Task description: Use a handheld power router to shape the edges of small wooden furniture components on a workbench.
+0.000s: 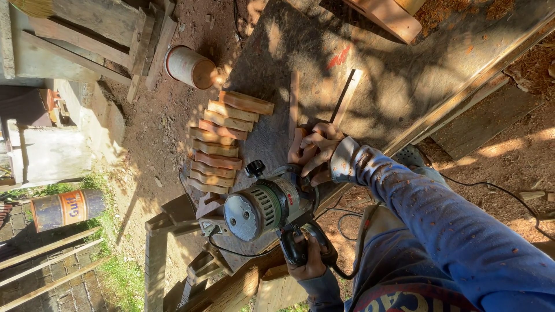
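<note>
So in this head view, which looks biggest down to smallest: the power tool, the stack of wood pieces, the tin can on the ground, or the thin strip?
1. Stack of wood pieces
2. Power tool, though it sits nearer the camera, so first and second are unsure
3. Tin can
4. Thin strip, long but very slim
</note>
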